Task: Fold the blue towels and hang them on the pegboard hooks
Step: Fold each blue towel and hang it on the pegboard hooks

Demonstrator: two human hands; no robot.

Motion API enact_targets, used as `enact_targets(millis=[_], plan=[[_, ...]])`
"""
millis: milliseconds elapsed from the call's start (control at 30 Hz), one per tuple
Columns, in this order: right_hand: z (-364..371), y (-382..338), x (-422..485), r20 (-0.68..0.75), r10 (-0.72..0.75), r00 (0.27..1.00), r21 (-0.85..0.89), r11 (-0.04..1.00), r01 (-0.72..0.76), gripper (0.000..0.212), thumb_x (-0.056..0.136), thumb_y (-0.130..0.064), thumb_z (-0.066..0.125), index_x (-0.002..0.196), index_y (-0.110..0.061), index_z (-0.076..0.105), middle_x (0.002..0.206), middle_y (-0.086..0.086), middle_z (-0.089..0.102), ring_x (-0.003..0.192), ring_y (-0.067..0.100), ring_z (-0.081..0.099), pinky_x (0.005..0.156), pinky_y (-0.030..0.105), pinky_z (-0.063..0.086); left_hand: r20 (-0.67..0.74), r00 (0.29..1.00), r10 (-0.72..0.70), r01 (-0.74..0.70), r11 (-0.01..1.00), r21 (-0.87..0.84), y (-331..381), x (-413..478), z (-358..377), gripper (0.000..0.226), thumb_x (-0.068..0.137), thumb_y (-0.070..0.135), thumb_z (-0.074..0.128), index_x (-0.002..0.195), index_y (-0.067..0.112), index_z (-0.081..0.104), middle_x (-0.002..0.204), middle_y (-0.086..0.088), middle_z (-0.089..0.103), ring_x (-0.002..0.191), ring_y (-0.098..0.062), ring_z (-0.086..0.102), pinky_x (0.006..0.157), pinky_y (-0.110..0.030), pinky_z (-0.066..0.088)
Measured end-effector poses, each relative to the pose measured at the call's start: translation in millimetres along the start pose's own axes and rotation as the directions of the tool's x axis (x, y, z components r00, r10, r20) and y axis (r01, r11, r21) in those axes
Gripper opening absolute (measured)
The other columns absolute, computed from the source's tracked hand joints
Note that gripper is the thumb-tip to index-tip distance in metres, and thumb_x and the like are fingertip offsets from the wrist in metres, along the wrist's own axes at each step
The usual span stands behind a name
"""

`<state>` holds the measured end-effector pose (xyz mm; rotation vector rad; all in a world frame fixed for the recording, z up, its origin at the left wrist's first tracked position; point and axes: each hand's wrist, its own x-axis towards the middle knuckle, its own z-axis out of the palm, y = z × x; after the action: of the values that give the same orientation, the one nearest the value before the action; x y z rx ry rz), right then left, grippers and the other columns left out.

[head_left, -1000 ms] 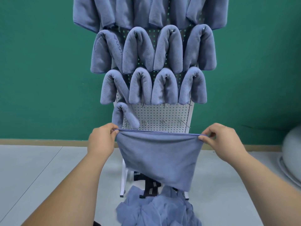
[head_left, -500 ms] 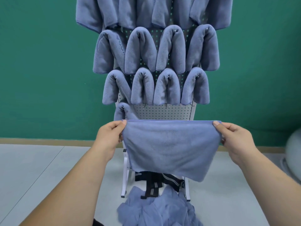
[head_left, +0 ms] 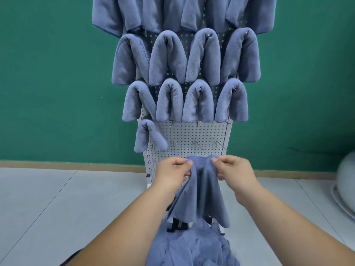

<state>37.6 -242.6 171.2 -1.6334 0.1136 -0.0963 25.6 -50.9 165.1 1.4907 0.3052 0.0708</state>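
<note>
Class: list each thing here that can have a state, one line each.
held towel: doubled over, hanging from both hands
left hand: pinches the towel's top edge
right hand: pinches the towel's top edge
lowest hung towel: draped over its hook
hooks beside it: bare
towel pile: unfolded, on the floor

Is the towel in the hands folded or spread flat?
Folded. The left hand and right hand pinch the towel close together, so it hangs doubled.

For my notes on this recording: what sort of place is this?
Probably a staged indoor work room: a plain green wall, a pale floor, and a standing white pegboard hung with folded blue towels.
</note>
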Motion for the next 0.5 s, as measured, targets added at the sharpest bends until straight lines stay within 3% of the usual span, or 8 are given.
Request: enact_targets(millis=[67, 133, 267, 400, 500], plan=[[12.4, 2.6, -9.2, 0.039, -0.09, 0.995, -0.098, 0.991, 0.093, 0.009, 0.094, -0.017, 0.079, 0.086, -0.017, 0.082, 0.081, -0.002, 0.08, 0.072, 0.011, 0.069, 0.076, 0.032, 0.063, 0.032, 0.999, 0.019, -0.02, 1.0, 0.011, -2.8, -7.8, 8.1, 0.002, 0.095, 0.012, 0.077, 0.096, 0.01, 0.076, 0.079, -0.003, 0.077, 0.066, -0.009, 0.07, 0.064, -0.019, 0.054], [20.9, 4.7, -15.1, 0.061, -0.166, 0.984, -0.199, 0.964, 0.175, 0.015, 0.093, -0.02, 0.08, 0.079, -0.026, 0.082, 0.08, -0.009, 0.079, 0.075, 0.008, 0.071, 0.082, 0.037, 0.062, 0.049, 0.998, 0.04, -0.041, 0.999, 0.027, -7.7, -10.6, 12.4, 0.001, 0.094, 0.013, 0.078, 0.093, 0.013, 0.078, 0.081, -0.004, 0.079, 0.071, -0.011, 0.072, 0.073, -0.026, 0.055], [26.7, 4.3, -19.7, 0.026, -0.24, 0.97, -0.332, 0.914, 0.235, 0.026, 0.091, -0.023, 0.08, 0.073, -0.04, 0.076, 0.079, -0.022, 0.076, 0.078, 0.0, 0.072, 0.082, 0.032, 0.059, 0.052, 0.997, 0.05, -0.052, 0.998, 0.021, -9.3, -16.1, 14.5, 0.003, 0.095, 0.012, 0.078, 0.093, 0.014, 0.078, 0.082, -0.003, 0.08, 0.075, -0.011, 0.074, 0.072, -0.026, 0.056], [28.6, 5.3, -25.0, 0.056, -0.324, 0.944, -0.475, 0.823, 0.311, 0.014, 0.095, -0.024, 0.075, 0.088, -0.034, 0.081, 0.08, -0.018, 0.076, 0.075, -0.003, 0.069, 0.073, 0.019, 0.053, 0.062, 0.997, 0.049, -0.051, 0.998, 0.023, -9.5, -20.7, 13.4, 0.006, 0.097, 0.013, 0.074, 0.096, 0.015, 0.079, 0.089, -0.004, 0.081, 0.084, -0.015, 0.077, 0.084, -0.031, 0.062], [33.4, 9.8, -31.2, 0.112, -0.406, 0.907, -0.587, 0.709, 0.39, 0.011, 0.095, -0.027, 0.072, 0.102, -0.029, 0.08, 0.094, -0.011, 0.072, 0.081, 0.005, 0.065, 0.079, 0.029, 0.054, 0.088, 0.996, 0.011, -0.01, 1.0, -0.012, -5.0, -22.7, 13.7, 0.018, 0.1, 0.006, 0.065, 0.098, 0.014, 0.08, 0.091, -0.007, 0.081, 0.09, -0.02, 0.078, 0.091, -0.036, 0.063]])
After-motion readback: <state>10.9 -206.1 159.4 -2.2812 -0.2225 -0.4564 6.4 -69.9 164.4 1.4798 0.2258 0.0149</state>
